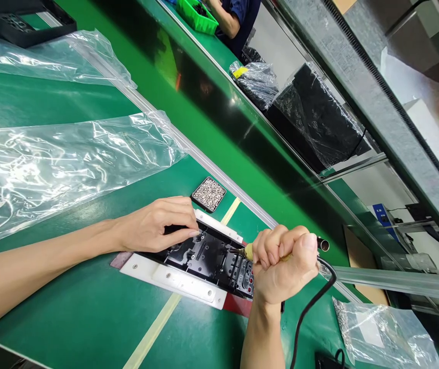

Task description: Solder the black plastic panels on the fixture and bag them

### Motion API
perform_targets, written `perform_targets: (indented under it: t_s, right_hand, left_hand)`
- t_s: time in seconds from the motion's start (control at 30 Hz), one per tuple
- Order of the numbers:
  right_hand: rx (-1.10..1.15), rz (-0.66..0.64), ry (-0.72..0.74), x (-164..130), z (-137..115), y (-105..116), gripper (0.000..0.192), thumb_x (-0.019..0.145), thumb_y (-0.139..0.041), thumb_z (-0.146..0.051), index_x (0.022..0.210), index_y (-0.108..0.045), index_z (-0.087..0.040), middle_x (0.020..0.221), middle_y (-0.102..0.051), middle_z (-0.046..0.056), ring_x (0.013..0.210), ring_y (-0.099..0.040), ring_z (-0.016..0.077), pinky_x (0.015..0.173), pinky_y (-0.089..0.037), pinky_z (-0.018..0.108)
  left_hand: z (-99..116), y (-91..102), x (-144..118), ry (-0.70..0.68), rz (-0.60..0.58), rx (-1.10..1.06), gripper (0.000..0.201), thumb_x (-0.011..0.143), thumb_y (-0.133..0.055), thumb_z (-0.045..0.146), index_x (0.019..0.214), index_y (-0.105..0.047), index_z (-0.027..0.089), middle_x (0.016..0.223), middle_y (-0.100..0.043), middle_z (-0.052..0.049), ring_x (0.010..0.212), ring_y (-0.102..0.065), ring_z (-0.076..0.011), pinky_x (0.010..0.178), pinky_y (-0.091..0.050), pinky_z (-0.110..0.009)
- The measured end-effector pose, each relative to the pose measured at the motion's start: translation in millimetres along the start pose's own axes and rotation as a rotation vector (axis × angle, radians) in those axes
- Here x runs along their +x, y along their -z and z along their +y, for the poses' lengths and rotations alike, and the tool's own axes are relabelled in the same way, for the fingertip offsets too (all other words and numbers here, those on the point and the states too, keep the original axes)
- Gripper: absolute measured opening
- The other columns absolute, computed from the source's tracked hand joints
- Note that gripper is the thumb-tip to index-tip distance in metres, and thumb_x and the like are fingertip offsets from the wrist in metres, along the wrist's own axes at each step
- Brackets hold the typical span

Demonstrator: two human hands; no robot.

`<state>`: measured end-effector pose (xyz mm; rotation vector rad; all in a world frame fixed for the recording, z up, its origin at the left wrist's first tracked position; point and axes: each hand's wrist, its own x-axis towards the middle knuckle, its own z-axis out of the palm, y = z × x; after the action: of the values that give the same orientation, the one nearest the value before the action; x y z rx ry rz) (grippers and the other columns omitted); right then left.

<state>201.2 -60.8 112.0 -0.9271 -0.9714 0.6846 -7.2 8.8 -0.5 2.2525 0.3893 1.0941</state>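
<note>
Right hand (280, 266) fisted around corded electric screwdriver (265, 251); left hand (153, 225) pressed flat on black plastic part (204, 259) in white fixture (173, 281).

Item in hand: judged a screw-driving step, the tool's metal tip lying low over the part's near-right end, where ribbed slots and small red marks show. The right hand is fully closed on the yellowish grip, black cable (311, 307) looping away beneath it. The left hand lies open, fingers extended, steadying the part's far-left edge and gripping nothing. The part sits between two matte white bars on the glossy green tabletop (69, 307), crossed by a pale tape stripe. A small black tray of bright metal screws (209, 193) sits just beyond the fixture. Crinkled clear plastic bags (61, 164) lie further left. The next move likely calls for a squarely seated bit and a firmly held part.
</note>
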Motion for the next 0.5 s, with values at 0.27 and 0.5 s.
perform_targets:
  t_s: [0.27,0.5]
  right_hand:
    - [-0.009,0.012,-0.001,-0.2,-0.9,-1.0,0.051,0.099,-0.058,-0.039,0.056,-0.037,-0.020,0.043,-0.027,-0.010,0.033,-0.023,0.0046,0.031,-0.028,0.016]
    - [-0.018,0.004,0.005,0.0,-1.4,-2.0,0.052,0.099,-0.058,-0.039,0.056,-0.036,-0.020,0.043,-0.028,-0.010,0.033,-0.023,0.0044,0.031,-0.028,0.016]
  left_hand:
    - [1.0,0.2,0.3,0.006,0.000,0.003,0.012,0.103,-0.063,0.014,0.101,-0.074,0.018,0.092,-0.075,-0.005,0.084,-0.062,-0.0172,0.083,-0.050,-0.033]
    - [1.2,0.7,-0.3,0.010,-0.006,-0.001,0.012,0.103,-0.063,0.014,0.102,-0.074,0.018,0.093,-0.075,-0.005,0.085,-0.062,-0.0176,0.083,-0.049,-0.033]
